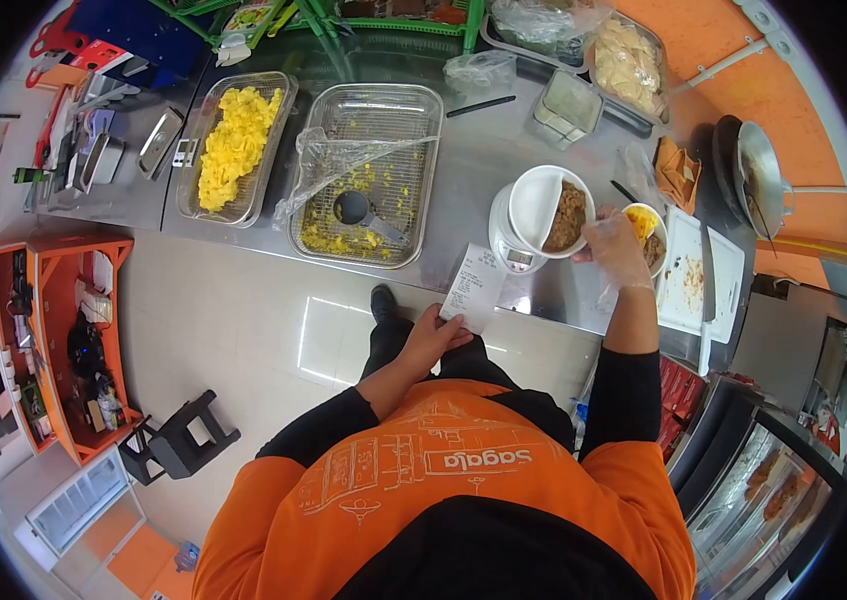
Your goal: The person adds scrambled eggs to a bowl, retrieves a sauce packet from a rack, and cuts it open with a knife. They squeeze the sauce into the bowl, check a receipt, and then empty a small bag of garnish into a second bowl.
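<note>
My left hand (433, 335) pinches a printed paper receipt (475, 287) in front of the table edge. A clear plastic glove covers my right hand (615, 250), whose fingers close on the right rim of a white divided bowl (535, 205). One half of that bowl holds brown minced food (567, 217); the other half shows bare white. Under the bowl is a white kitchen scale (517, 258) with a small display. Just right of my right hand, and partly covered by it, stands a second white bowl (659, 262) with yellow and brown food.
Two clear trays lie to the left, one with a heap of yellow scrambled egg (236, 150), one a wire-racked tray (423, 225) with crumbs and a scoop (355, 210). At right, a knife (708, 285) rests on a stained white cutting board (681, 285). Pans (758, 170) stand beyond.
</note>
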### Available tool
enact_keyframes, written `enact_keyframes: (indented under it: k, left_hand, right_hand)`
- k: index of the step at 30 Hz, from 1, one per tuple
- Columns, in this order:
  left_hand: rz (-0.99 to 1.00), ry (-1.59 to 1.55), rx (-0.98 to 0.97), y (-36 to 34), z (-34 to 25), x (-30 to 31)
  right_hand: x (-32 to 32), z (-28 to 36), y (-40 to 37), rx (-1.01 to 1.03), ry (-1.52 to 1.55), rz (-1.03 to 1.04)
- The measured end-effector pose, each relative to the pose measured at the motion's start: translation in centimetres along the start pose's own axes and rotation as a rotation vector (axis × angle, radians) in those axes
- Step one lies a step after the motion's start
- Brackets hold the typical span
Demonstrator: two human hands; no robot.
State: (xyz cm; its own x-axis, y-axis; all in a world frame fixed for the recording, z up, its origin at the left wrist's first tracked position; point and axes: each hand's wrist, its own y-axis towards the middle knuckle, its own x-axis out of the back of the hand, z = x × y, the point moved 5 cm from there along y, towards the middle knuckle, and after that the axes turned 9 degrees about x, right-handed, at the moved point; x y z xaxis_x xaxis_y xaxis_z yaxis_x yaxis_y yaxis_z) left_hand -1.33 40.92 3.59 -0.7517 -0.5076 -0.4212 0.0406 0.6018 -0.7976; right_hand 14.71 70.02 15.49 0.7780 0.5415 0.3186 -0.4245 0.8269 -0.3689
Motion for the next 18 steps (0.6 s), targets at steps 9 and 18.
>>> enact_keyframes:
  k: [9,18]
  left_hand:
    - [-0.022,0.001,-0.018,0.0,0.1,-0.1]
    - [-0.023,-0.016,-0.027,0.0,0.2,0.2]
  right_hand:
    - [0.0,0.2,-3.1,-0.088,0.025,-0.039]
    - [2.2,2.1,-9.3,0.416,-0.664,0.135]
